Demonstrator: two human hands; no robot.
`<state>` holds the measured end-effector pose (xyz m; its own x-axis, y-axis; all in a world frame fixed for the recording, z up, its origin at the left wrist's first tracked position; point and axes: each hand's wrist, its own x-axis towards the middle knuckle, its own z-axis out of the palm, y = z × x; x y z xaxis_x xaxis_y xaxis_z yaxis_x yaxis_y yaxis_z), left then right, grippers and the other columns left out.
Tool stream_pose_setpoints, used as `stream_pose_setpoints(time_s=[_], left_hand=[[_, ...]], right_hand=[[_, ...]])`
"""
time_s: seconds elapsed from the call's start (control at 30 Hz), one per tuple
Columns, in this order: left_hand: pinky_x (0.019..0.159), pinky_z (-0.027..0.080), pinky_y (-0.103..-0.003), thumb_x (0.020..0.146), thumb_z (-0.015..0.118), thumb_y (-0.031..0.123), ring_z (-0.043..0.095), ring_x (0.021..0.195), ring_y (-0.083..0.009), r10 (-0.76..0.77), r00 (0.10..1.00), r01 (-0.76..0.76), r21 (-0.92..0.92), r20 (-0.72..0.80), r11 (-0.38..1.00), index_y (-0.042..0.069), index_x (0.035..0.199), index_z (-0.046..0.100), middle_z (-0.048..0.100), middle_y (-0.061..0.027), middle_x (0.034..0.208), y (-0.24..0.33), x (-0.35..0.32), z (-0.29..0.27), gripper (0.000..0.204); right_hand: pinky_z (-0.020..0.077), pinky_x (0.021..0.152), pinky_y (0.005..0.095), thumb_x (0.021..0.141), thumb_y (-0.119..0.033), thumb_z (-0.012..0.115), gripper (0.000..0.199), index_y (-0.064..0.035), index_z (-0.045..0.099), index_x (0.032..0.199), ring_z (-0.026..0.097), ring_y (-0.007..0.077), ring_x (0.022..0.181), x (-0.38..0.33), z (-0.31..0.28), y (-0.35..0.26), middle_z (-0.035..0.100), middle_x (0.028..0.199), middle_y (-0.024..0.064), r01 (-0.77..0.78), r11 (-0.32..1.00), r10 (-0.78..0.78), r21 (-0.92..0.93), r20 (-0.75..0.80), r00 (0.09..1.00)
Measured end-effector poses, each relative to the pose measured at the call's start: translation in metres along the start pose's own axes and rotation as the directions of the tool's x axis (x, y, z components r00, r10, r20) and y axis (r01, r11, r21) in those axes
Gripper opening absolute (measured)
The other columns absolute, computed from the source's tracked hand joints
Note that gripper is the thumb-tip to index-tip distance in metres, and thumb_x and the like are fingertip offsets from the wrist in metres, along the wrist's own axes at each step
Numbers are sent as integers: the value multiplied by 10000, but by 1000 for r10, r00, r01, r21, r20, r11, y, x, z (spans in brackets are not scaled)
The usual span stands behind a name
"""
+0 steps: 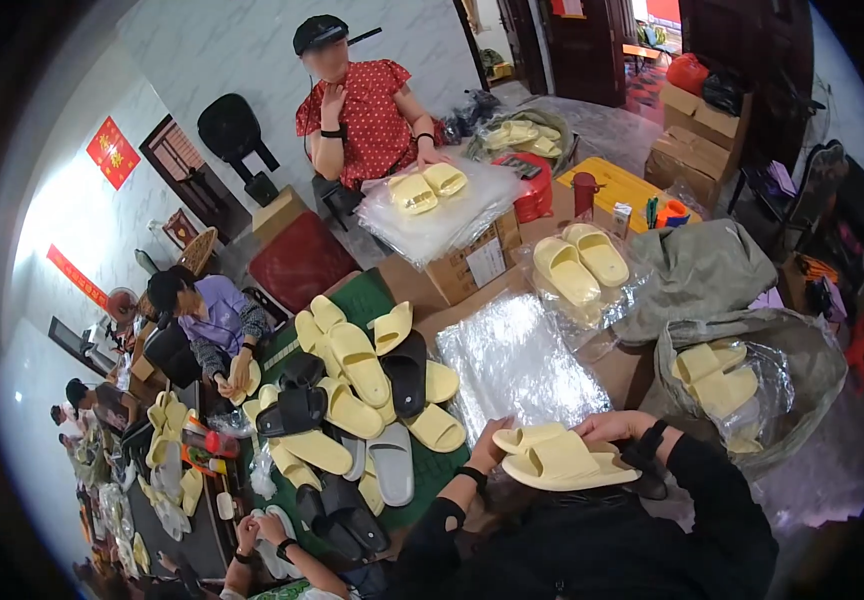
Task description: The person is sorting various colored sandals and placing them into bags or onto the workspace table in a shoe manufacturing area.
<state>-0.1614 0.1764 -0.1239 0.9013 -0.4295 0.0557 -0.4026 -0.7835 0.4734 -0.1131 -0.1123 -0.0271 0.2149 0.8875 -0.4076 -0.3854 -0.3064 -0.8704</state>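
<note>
A pair of pale yellow slide slippers (565, 462) is held in front of my body. My left hand (490, 446) closes on the pair at its left end. My right hand (616, 428) grips the pair from behind, near its right end; some of its fingers are hidden. Just beyond my hands lies a stack of clear plastic bags (517, 360). To the left, yellow, black and grey slippers (357, 365) are heaped on a green mat (367, 295). Farther off to the right, a yellow pair (580, 265) rests on clear plastic.
A person in red (372, 115) stands across, behind a carton (477, 262) topped with plastic bags and yellow slippers. Other people, one in purple (214, 320), handle slippers at left. A grey-green sack (752, 345) with bagged slippers stands at right, near a red bucket (530, 200).
</note>
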Motion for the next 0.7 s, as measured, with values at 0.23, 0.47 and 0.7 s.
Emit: stream_pose_setpoints(time_s=[0.23,0.47,0.7], left_hand=[[830,395,-414,715,542,96,493,940,-343,-42,997,48,83,-66,995,68,1313,290,383,-156,1284,7,-9,-11,649],[811,425,-391,732,460,0,502,973,-310,77,957,-76,14,-281,997,59,1224,408,528,-183,1083,15,15,-57,498],[799,424,-389,790,505,116,538,910,-341,-35,950,-20,-172,-312,985,15,987,588,600,-167,956,1,14,-36,237]], right_hand=[[438,740,215,823,-107,550,297,-26,569,1107,534,64,815,-9,12,-13,601,995,-6,-120,984,119,129,14,993],[436,757,222,835,-117,541,290,-12,561,1105,534,63,827,-10,4,-11,607,974,4,-45,995,46,87,-10,999],[414,793,221,829,-100,537,309,-5,548,1124,532,83,852,-4,11,-3,605,1001,22,-21,997,27,68,-92,995]])
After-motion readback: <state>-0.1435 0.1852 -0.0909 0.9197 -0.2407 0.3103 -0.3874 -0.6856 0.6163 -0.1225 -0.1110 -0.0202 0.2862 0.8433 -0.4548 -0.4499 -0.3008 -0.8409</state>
